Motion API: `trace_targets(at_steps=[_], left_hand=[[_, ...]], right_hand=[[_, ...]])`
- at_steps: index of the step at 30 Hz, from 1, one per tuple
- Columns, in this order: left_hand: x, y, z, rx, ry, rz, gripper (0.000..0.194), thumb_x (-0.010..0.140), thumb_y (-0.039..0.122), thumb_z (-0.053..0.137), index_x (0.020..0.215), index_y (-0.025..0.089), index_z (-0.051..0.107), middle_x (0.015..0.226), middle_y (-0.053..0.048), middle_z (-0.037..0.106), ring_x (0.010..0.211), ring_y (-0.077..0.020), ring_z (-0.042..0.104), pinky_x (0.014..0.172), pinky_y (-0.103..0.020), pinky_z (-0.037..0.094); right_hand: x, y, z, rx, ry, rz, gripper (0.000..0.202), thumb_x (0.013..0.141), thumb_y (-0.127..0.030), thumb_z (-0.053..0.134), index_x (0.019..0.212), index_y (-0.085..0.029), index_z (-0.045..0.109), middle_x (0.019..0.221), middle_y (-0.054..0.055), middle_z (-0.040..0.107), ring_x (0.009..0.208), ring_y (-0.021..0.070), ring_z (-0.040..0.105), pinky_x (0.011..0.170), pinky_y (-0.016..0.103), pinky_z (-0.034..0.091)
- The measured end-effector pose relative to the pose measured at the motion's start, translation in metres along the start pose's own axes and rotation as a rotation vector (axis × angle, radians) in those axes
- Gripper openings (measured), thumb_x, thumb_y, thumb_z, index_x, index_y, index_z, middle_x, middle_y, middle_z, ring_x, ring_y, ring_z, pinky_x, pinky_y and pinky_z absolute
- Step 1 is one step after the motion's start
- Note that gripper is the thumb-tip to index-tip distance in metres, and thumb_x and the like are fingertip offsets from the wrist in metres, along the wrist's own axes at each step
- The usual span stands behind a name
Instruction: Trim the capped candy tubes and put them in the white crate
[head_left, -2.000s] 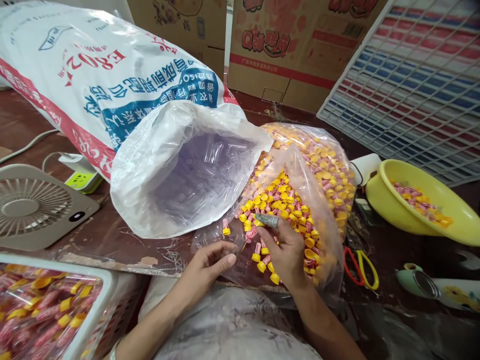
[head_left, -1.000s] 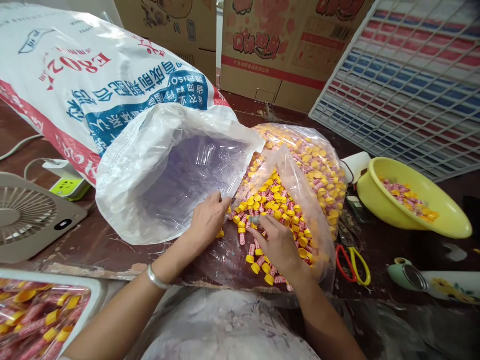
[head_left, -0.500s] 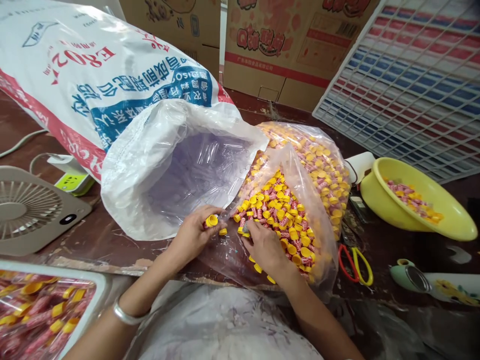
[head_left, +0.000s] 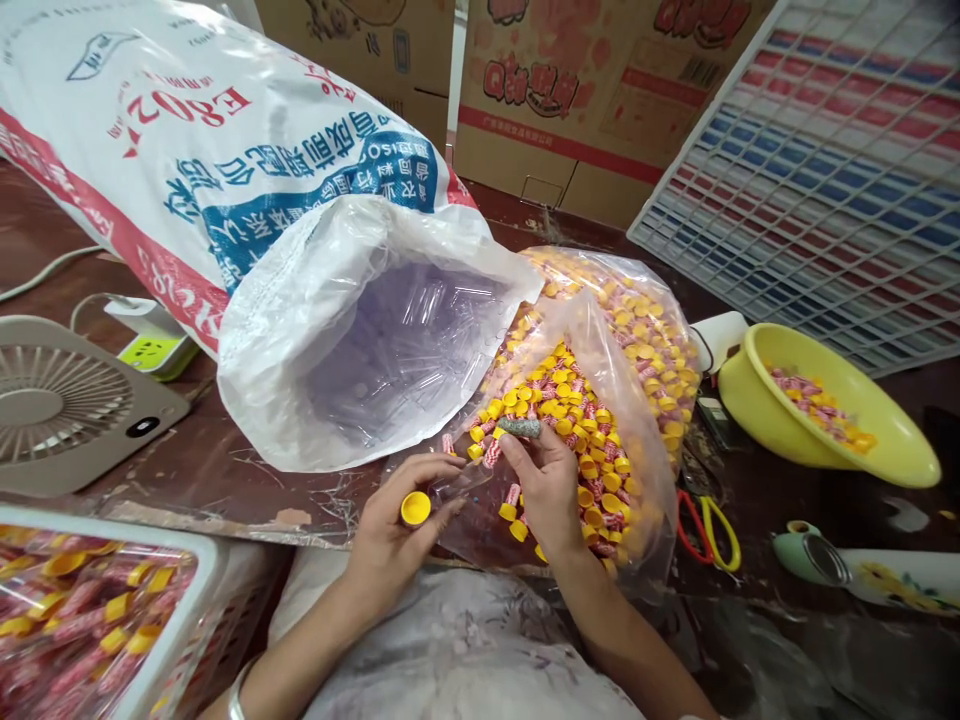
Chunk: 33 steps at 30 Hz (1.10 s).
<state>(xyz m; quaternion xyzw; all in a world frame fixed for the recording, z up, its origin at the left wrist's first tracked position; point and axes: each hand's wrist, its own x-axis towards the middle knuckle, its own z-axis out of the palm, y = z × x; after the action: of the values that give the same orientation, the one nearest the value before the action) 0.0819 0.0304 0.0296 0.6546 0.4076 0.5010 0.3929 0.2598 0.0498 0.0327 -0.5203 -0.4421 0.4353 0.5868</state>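
Note:
My left hand (head_left: 397,520) is closed around a clear plastic tube (head_left: 466,482), whose far end points toward my right hand. A round yellow cap (head_left: 415,508) shows between the thumb and fingers of that hand. My right hand (head_left: 544,480) pinches a small yellow-capped piece (head_left: 492,452) with a red-and-white pattern, close to the tube's end. Grey wrapping (head_left: 520,428) covers one of its fingers. Beneath and beside it, many similar pieces (head_left: 559,390) spill from an open clear bag (head_left: 645,480). Left of this, a white sack (head_left: 255,400) lies open with clear plastic tubes (head_left: 405,350) inside.
A yellow bowl (head_left: 742,390) holds more pieces at right, near red-and-yellow scissors (head_left: 705,530) and a flowered bottle (head_left: 885,578). At left are a fan (head_left: 60,400), a power strip (head_left: 154,350) and a white basket (head_left: 206,570) of filled tubes. Cartons (head_left: 547,110) and a wire rack (head_left: 817,190) stand behind.
My left hand has come down and nearer, and the clear tube now shows. My right hand has lifted slightly from the pile, bringing a yellow-capped piece to the tube's end.

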Motion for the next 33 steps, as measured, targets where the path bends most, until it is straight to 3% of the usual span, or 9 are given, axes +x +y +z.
trace_targets(at_steps=[4,7,13,16,20,28,33], left_hand=[[-0.002,-0.004,0.011,-0.116,0.058,-0.351,0.021,0.083,0.030,0.072,0.099,0.019,0.061,0.098,-0.004,0.070,0.089,-0.0185,0.068,0.077,-0.028,0.055],[0.000,-0.002,0.015,-0.287,-0.012,-0.581,0.032,0.080,0.038,0.075,0.102,0.019,0.060,0.094,-0.003,0.069,0.075,-0.0162,0.066,0.061,-0.024,0.054],[0.007,0.001,0.013,-0.659,-0.221,-0.842,0.042,0.079,0.042,0.078,0.108,0.015,0.065,0.093,-0.010,0.076,0.064,-0.0147,0.069,0.051,-0.019,0.052],[0.011,0.001,0.011,-0.846,-0.292,-0.891,0.039,0.081,0.040,0.078,0.108,0.012,0.070,0.101,-0.015,0.075,0.075,-0.0182,0.072,0.054,-0.021,0.056],[0.012,0.001,0.010,-0.898,-0.291,-0.935,0.042,0.083,0.039,0.076,0.115,0.013,0.072,0.103,-0.015,0.076,0.064,-0.0138,0.069,0.048,-0.019,0.056],[0.011,-0.003,0.011,-0.841,-0.296,-0.893,0.044,0.083,0.043,0.075,0.118,0.015,0.072,0.087,-0.009,0.076,0.048,-0.0066,0.057,0.041,-0.014,0.046],[0.012,-0.003,0.012,-0.800,-0.290,-0.839,0.040,0.082,0.047,0.076,0.105,0.015,0.073,0.070,-0.001,0.067,0.040,-0.0035,0.046,0.039,-0.014,0.040]], right_hand=[[-0.005,-0.002,0.006,0.014,-0.036,0.012,0.014,0.086,-0.033,0.071,0.092,-0.020,0.068,0.086,0.000,0.073,0.079,0.0153,0.068,0.076,0.026,0.055],[-0.007,-0.001,0.005,-0.016,-0.060,0.004,0.015,0.086,-0.032,0.071,0.094,-0.020,0.067,0.090,0.002,0.074,0.084,0.0172,0.070,0.079,0.028,0.056],[-0.005,-0.001,-0.010,-0.298,-0.222,-0.049,0.020,0.094,-0.039,0.061,0.103,-0.021,0.064,0.093,0.004,0.072,0.087,0.0196,0.069,0.082,0.033,0.057],[-0.003,-0.004,-0.017,-0.459,-0.348,-0.147,0.030,0.090,-0.042,0.067,0.110,-0.021,0.060,0.101,0.005,0.069,0.093,0.0216,0.068,0.086,0.035,0.057],[-0.002,-0.007,-0.021,-0.671,-0.468,-0.331,0.060,0.072,-0.047,0.084,0.116,-0.020,0.053,0.116,0.011,0.062,0.112,0.0295,0.062,0.096,0.044,0.054],[-0.007,-0.002,-0.018,-0.901,-0.449,-0.500,0.072,0.071,-0.050,0.084,0.124,-0.019,0.048,0.121,0.015,0.059,0.126,0.0344,0.053,0.108,0.053,0.045],[-0.010,-0.006,-0.012,-0.945,-0.326,-0.645,0.051,0.077,-0.050,0.075,0.112,-0.020,0.052,0.111,0.014,0.062,0.113,0.0321,0.060,0.101,0.050,0.050]])
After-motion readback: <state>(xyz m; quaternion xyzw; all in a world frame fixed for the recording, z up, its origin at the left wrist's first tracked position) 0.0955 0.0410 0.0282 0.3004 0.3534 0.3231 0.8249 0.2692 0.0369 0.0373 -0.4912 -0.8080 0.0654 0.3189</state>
